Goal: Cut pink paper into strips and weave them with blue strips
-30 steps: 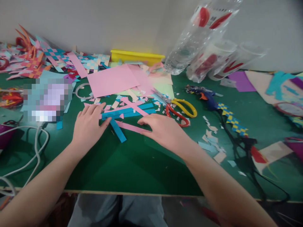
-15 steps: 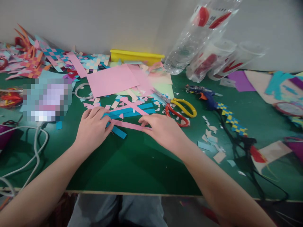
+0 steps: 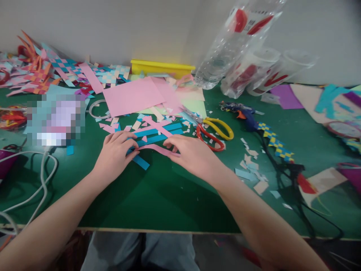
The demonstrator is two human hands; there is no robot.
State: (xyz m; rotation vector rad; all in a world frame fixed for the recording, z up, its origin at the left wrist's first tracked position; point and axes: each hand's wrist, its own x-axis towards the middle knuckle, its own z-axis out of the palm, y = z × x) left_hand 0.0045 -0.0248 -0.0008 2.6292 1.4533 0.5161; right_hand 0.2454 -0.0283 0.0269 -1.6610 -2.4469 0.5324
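Observation:
A pink paper strip [image 3: 154, 147] spans the gap between my hands and bows slightly upward. My left hand [image 3: 117, 152] pinches its left end, where blue paper also shows at the fingertips. The right end is pinched between the thumb and fingers of my right hand [image 3: 188, 154]. A blue paper strip [image 3: 141, 163] pokes out below my left fingers; its other end is hidden. Beyond the hands lie more blue strips [image 3: 158, 131], with another pink strip [image 3: 158, 126] slanting across them. Scissors [image 3: 210, 131] with one red and one yellow handle rest beyond my right hand.
Pink sheets [image 3: 132, 96] lie at the back, before a yellow box [image 3: 162, 68]. A plastic bottle [image 3: 222, 52] and cups [image 3: 254, 67] stand by the wall. A glue gun [image 3: 245, 116] with a black cable is right; a white cable [image 3: 45, 180] loops left.
My left hand has shifted slightly right, nearer my right hand. The pink strip between them has gone from nearly straight to bowed. The scissors and sheets stay put.

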